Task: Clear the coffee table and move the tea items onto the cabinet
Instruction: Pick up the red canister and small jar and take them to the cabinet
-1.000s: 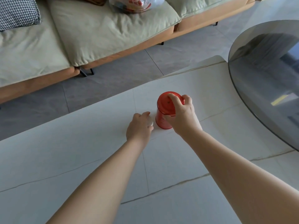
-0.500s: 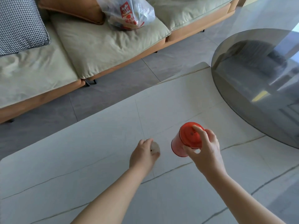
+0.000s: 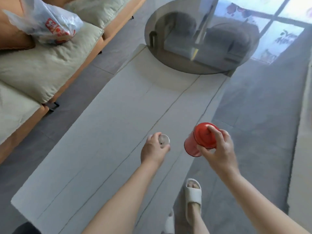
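Your right hand (image 3: 219,150) is holding a red tin (image 3: 200,141) in the air, tilted, with your fingers curled in a grip around its lid end. Just to the left of that grip, your left hand (image 3: 154,150) is pinching a small white cup (image 3: 164,140), its rim showing past your fingers. Both are hovering above the near end of the pale tabletop (image 3: 104,132). Beyond the grips a round smoked-glass top (image 3: 202,36) is overlapping the far end. Far to the left, a plastic bag (image 3: 49,26) is resting on the sofa (image 3: 42,65).
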The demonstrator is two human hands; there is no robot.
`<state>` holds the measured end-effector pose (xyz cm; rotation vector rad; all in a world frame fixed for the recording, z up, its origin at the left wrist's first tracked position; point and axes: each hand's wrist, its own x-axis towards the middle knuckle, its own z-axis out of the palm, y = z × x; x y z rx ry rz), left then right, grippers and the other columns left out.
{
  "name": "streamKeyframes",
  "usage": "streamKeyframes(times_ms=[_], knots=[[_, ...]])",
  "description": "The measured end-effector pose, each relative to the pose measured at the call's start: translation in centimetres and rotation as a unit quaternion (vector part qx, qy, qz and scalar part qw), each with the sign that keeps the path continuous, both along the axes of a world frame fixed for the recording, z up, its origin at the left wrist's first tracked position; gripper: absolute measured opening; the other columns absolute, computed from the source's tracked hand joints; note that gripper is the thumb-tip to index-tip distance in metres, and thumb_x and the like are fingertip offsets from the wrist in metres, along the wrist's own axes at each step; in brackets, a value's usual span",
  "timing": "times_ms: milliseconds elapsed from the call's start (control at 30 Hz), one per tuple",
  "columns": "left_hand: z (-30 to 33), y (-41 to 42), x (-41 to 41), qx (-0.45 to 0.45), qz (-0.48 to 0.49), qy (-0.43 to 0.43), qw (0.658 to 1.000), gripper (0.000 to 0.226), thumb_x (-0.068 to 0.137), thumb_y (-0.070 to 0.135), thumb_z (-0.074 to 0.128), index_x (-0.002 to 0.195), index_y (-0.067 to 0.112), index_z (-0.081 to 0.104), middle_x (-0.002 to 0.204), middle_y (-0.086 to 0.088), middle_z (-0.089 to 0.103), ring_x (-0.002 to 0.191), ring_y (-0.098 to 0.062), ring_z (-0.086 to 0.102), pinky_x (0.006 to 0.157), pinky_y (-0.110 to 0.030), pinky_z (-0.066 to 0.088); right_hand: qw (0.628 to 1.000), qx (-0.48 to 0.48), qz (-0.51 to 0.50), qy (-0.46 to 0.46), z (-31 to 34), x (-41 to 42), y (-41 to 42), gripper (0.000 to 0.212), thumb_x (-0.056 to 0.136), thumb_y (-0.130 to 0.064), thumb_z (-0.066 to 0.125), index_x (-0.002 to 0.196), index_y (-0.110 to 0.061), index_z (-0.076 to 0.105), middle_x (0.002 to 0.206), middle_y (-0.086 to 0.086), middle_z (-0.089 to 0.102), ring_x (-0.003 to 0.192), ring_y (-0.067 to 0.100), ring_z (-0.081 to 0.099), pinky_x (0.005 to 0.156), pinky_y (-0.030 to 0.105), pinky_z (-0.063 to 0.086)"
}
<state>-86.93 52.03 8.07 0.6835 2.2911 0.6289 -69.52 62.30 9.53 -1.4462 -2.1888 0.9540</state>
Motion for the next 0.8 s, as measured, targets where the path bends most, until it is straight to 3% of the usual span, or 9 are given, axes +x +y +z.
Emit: streamKeyframes(times_ms=[133, 267, 400, 600, 800], knots=[[1.3, 0.3, 6.9, -0.01, -0.1, -0.002, 0.995, 0.05, 0.077, 0.034, 0.066, 0.124, 0.023, 0.053, 0.12, -0.003, 0.054, 0.106, -0.023, 0.056, 0.083, -0.029, 0.045, 0.997, 0.01, -0.076, -0.011, 1.9, 7.7, -2.9, 0.068, 0.065, -0.02, 0.081, 0.126, -0.017, 0.054, 0.125, 0.015, 0.048, 0.112, 0.035, 0.046, 0.089, 0.034, 0.038], [1.7, 1.1, 14.3, -0.016, -0.212, -0.002, 0.977, 0.042, 0.081, 0.035, 0.063, 0.12, 0.021, 0.055, 0.117, -0.004, 0.055, 0.105, -0.025, 0.056, 0.082, -0.03, 0.044, 0.989, 0.016, -0.142, -0.034, 2.7, 16.3, -5.2, 0.068, 0.067, -0.025, 0.079, 0.129, -0.024, 0.05, 0.128, 0.013, 0.046, 0.112, 0.033, 0.046, 0.09, 0.037, 0.044], [1.3, 1.3, 22.1, -0.014, -0.316, 0.002, 0.949, 0.037, 0.082, 0.037, 0.063, 0.113, 0.017, 0.057, 0.109, -0.004, 0.057, 0.103, -0.023, 0.055, 0.079, -0.03, 0.044, 0.974, 0.014, -0.22, -0.05, 2.4, 24.8, -8.1, 0.071, 0.068, -0.03, 0.078, 0.131, -0.031, 0.044, 0.132, 0.013, 0.043, 0.113, 0.033, 0.046, 0.091, 0.042, 0.046], [0.8, -0.2, 34.1, -0.017, -0.403, 0.01, 0.915, 0.043, 0.078, 0.038, 0.065, 0.117, 0.023, 0.056, 0.114, 0.001, 0.056, 0.104, -0.019, 0.056, 0.075, -0.024, 0.037, 0.945, 0.01, -0.323, -0.041, 1.6, 37.3, -14.2, 0.072, 0.067, -0.029, 0.079, 0.131, -0.028, 0.046, 0.131, 0.012, 0.044, 0.114, 0.031, 0.045, 0.091, 0.03, 0.036], [0.4, -4.3, 46.7, -0.037, -0.508, 0.005, 0.861, 0.041, 0.077, 0.04, 0.066, 0.115, 0.031, 0.055, 0.116, 0.006, 0.054, 0.106, -0.019, 0.055, 0.076, -0.024, 0.037, 0.905, -0.009, -0.423, -0.047, 1.1, 49.0, -22.2, 0.071, 0.068, -0.028, 0.079, 0.131, -0.023, 0.047, 0.13, 0.015, 0.043, 0.114, 0.034, 0.044, 0.094, 0.038, 0.04]])
